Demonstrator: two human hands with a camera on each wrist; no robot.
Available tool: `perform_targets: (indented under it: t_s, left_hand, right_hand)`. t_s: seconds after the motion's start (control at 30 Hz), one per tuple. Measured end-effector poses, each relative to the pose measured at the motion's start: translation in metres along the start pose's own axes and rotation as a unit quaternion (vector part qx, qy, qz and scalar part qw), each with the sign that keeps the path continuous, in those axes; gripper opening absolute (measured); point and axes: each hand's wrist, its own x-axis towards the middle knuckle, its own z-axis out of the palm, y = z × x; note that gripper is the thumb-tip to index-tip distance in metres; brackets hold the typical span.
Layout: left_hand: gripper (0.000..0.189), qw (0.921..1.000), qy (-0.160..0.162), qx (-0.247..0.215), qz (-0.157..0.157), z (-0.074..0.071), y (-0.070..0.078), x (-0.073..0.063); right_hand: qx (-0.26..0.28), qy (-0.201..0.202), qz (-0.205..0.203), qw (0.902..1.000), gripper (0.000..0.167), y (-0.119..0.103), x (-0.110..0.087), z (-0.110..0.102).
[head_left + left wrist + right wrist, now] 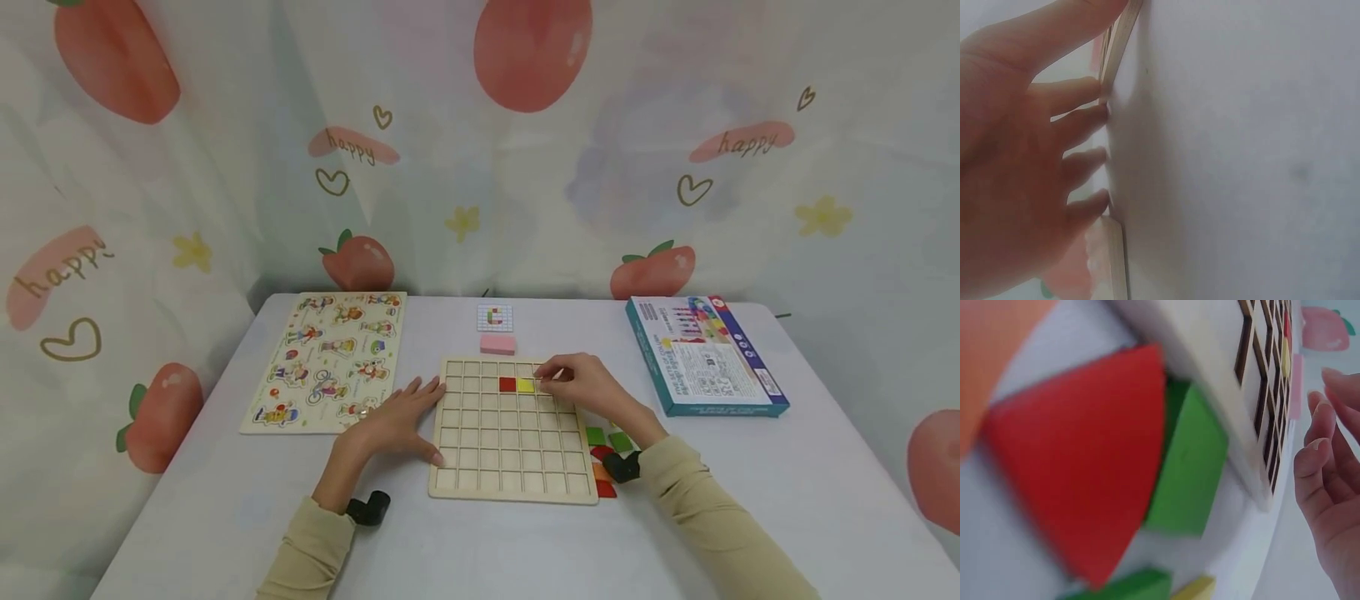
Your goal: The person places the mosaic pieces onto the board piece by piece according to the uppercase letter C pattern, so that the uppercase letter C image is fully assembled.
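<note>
A wooden grid board lies on the table. In its upper rows a red square tile and a yellow square tile sit side by side in their cells. My left hand is spread along the board's left edge, thumb and fingertips against it; the left wrist view shows the fingers extended. Over the upper right cells, my right hand has its thumb and bent fingers close together beside the yellow tile. Whether a piece is between those fingertips cannot be told; the right wrist view shows none.
Loose red, orange and green pieces lie along the board's right edge, partly under the right wrist. Behind the board are a pink block and a pattern card. A picture board lies left, a blue-edged box right.
</note>
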Motion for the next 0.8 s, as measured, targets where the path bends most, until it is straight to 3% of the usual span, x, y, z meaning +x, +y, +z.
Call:
perform_targets:
  t_s: [0.17,0.8]
  left_hand:
    - [0.113,1.0000,-0.001,-0.001,-0.002,0.000,0.001,-0.001]
    - [0.114,1.0000,0.004,0.003,0.005,0.001,0.002,-0.002]
  right_hand:
    - [-0.009,0.004,0.027,0.9996,0.019,0.013,-0.013,-0.009]
    - [-0.016,0.010,0.061,0.9980,0.021,0.044,-0.047,-0.026]
